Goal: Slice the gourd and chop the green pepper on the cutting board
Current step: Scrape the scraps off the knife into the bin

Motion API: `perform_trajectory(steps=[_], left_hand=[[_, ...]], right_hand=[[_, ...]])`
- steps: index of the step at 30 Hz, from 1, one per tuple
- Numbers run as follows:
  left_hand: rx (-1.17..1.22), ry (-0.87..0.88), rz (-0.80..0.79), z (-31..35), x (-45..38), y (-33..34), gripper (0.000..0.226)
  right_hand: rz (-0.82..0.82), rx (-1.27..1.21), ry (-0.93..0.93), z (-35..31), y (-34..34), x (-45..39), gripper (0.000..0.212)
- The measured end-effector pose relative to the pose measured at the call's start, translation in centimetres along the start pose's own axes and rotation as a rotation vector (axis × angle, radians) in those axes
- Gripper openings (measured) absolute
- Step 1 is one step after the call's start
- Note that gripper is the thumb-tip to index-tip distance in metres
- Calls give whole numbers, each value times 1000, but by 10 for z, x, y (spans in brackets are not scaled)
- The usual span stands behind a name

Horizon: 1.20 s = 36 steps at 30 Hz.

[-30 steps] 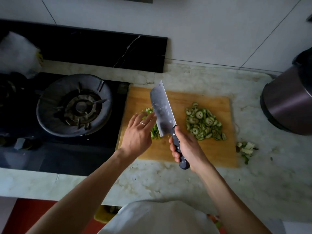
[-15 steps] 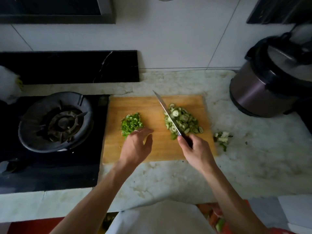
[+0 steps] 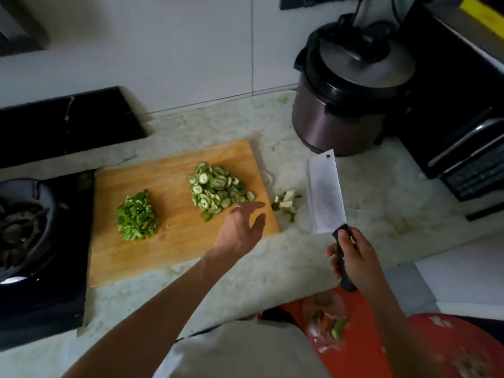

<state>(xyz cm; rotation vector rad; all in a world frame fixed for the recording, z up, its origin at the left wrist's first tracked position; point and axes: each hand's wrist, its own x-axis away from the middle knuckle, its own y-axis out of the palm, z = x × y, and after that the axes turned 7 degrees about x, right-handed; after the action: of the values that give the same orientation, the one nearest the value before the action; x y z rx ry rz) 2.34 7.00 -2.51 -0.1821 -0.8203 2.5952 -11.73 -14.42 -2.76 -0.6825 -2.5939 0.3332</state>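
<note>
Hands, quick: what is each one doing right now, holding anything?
Left hand: open, fingers spread over the cutting board, holding nothing.
Right hand: closed round the cleaver handle.

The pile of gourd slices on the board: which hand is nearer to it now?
Left. The left hand reaches over the cutting board, fingers at the near edge of the gourd slices. The right hand holds the cleaver over the counter, off the board.

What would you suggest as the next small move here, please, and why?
Probably sweep the trimmings off the counter with the left hand, which reaches open towards them. The gourd slices and chopped green pepper already lie piled on the cutting board, and the right hand holds the cleaver clear.
</note>
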Motion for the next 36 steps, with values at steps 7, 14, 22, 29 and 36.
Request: perform_trajectory(steps=[7,14,22,29,36], left_hand=[[-26,-67,85,20,-34,96,51],[21,-324,237,30,-55,167,64],[-156,-336,432,20,-67,193,61],[-188,-533,497,34,-84,200,65],[-92,-462,674,36,-98,210,52]], right_hand=[[-53,-56,57,45,-29,-35,25],[-168,24,125,53,-46,-67,22],[-262,292,-50,51,-60,-100,28],[-194,450,-114,63,-54,-111,30],[-252,461,-126,62,-42,-105,31]])
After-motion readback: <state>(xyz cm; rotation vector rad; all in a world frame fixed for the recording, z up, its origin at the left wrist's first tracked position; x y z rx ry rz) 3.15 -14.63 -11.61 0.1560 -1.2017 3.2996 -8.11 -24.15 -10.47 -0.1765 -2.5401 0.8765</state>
